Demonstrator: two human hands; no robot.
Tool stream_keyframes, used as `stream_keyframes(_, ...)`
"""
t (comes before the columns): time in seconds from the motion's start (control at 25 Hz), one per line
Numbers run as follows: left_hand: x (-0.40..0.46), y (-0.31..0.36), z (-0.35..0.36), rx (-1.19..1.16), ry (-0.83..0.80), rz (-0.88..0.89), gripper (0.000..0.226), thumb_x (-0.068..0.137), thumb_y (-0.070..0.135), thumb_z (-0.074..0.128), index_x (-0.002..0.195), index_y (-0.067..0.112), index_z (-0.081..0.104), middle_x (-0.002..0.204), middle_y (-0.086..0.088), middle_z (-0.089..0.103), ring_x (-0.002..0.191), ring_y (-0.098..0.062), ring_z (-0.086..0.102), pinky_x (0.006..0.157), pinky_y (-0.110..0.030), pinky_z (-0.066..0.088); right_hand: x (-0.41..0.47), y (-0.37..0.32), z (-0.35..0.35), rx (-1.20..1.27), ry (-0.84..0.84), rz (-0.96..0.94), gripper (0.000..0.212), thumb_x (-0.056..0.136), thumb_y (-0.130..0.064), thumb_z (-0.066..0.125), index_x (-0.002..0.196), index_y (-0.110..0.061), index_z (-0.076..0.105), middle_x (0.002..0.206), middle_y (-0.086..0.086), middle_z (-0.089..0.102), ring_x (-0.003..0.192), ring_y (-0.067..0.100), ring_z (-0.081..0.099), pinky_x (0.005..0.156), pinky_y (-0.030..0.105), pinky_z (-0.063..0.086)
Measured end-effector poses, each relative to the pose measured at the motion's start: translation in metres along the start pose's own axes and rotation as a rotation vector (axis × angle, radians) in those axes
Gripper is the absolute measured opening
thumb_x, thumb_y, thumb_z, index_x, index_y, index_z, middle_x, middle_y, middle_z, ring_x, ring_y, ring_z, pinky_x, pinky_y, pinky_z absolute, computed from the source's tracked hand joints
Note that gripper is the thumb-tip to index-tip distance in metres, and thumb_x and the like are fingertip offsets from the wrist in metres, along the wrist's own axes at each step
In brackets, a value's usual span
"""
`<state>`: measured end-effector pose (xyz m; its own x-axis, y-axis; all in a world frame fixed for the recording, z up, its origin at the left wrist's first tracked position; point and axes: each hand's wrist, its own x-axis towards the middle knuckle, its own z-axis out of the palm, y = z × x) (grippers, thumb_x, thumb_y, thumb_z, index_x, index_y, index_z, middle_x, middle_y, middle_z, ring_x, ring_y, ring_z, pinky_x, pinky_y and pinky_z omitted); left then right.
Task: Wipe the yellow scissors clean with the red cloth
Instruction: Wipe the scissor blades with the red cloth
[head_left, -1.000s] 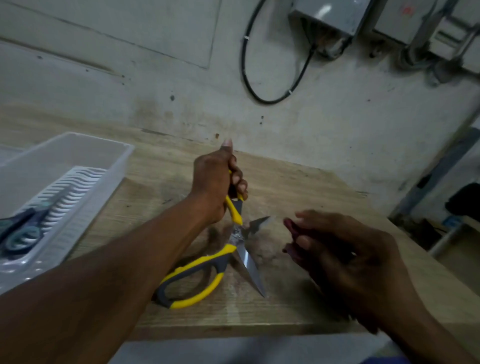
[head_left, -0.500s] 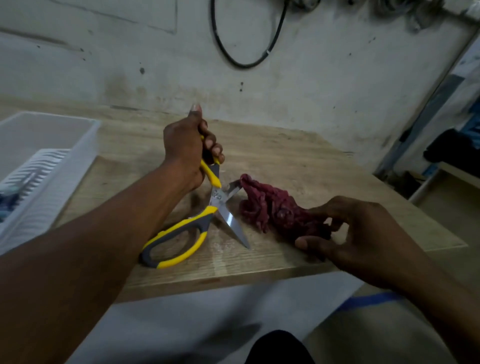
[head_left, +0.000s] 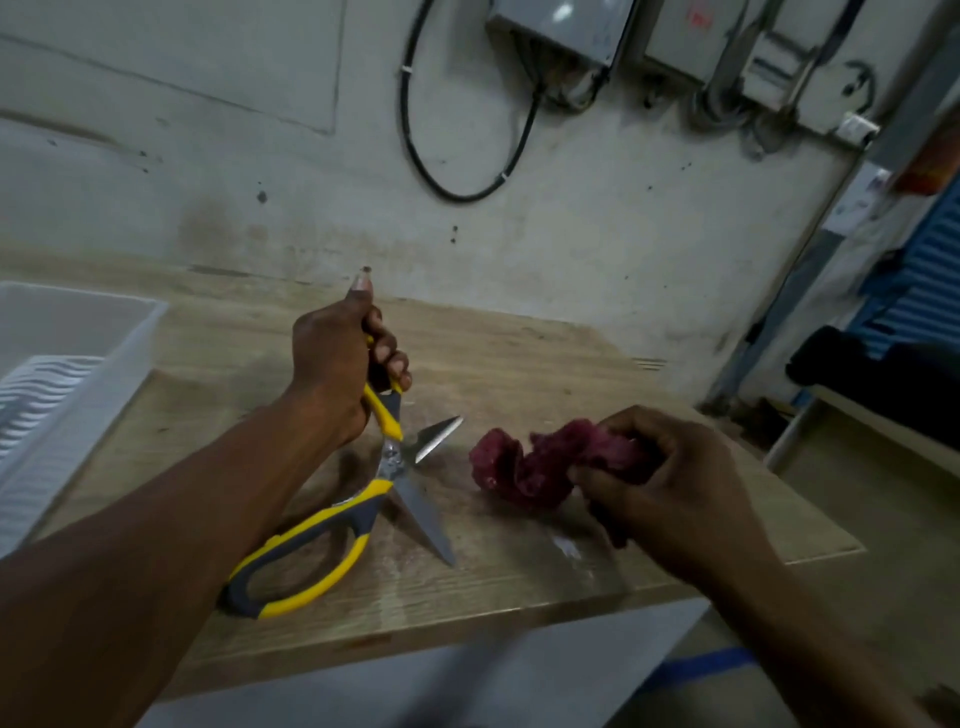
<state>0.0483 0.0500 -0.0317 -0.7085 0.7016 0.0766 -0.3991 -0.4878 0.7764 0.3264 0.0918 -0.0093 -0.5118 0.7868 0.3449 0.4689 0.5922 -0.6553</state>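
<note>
While left hand (head_left: 332, 374) grips one handle of the splayed yellow scissors (head_left: 363, 499) | right hand (head_left: 670, 483) bunches red cloth (head_left: 524, 467), not touching blades | advice: wipe pivot-to-tip, fingers behind the edge

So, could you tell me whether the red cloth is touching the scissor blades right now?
No, the red cloth sits apart from the open blades.
</note>
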Motion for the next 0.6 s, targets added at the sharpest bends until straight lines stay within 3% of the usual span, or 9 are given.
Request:
stream_keyframes(0.16,-0.002,-0.001,0.006,-0.01,-0.008,-0.004,0.049,0.105,0.043,0.052,0.065,0.015,0.043,0.043,-0.004,0.033,0.034,-0.02,0.039,0.042,-0.023,0.039,-0.019,0.009,0.032,-0.256,-0.069,-0.301,0.013,0.075,-0.036,0.082,0.085,-0.034,0.074,0.108,-0.023,0.058,0.097,0.008,0.055,0.079,0.031,0.052)
stream_keyframes(0.24,-0.002,-0.002,0.006,-0.012,0.003,0.001,0.049,0.105,0.042,0.052,0.065,0.016,0.044,0.043,-0.004,0.033,0.034,-0.019,0.039,0.043,-0.023,0.039,-0.017,0.006,0.04,-0.382,-0.054,-0.42,0.016,0.071,-0.046,0.075,0.084,-0.037,0.071,0.122,-0.022,0.048,0.113,0.012,0.045,0.087,0.034,0.046)
stream_keyframes(0.32,-0.001,-0.002,0.005,-0.014,0.012,0.007,0.049,0.105,0.041,0.053,0.064,0.016,0.044,0.044,-0.004,0.033,0.035,-0.019,0.039,0.043,-0.023,0.039,-0.011,-0.007,0.045,-0.284,-0.086,-0.483,0.017,0.072,-0.042,0.072,0.087,-0.035,0.072,0.124,-0.025,0.059,0.123,0.009,0.05,0.095,0.037,0.049)
stream_keyframes(0.4,0.001,-0.001,0.005,-0.014,0.009,0.014,0.049,0.104,0.041,0.053,0.063,0.016,0.044,0.044,-0.005,0.032,0.034,-0.019,0.039,0.043,-0.024,0.039,-0.002,-0.013,0.049,-0.071,-0.172,-0.5,0.027,0.076,-0.028,0.07,0.101,-0.035,0.075,0.106,-0.02,0.072,0.105,0.004,0.066,0.085,0.036,0.058)
stream_keyframes(0.48,0.002,-0.001,0.005,-0.013,0.005,0.018,0.049,0.104,0.04,0.053,0.063,0.015,0.044,0.044,-0.005,0.032,0.034,-0.019,0.039,0.044,-0.025,0.039,0.001,-0.015,0.059,-0.029,-0.207,-0.57,0.047,0.078,-0.023,0.066,0.121,-0.04,0.073,0.102,-0.019,0.07,0.093,0.007,0.069,0.074,0.033,0.057)
stream_keyframes(0.6,0.004,-0.001,0.004,-0.007,-0.002,0.025,0.049,0.105,0.04,0.053,0.063,0.014,0.044,0.044,-0.006,0.033,0.035,-0.02,0.04,0.044,-0.026,0.04,0.0,-0.009,0.072,-0.027,-0.082,-0.65,0.043,0.078,-0.016,0.078,0.116,-0.036,0.076,0.103,-0.02,0.071,0.092,0.002,0.071,0.072,0.025,0.057)
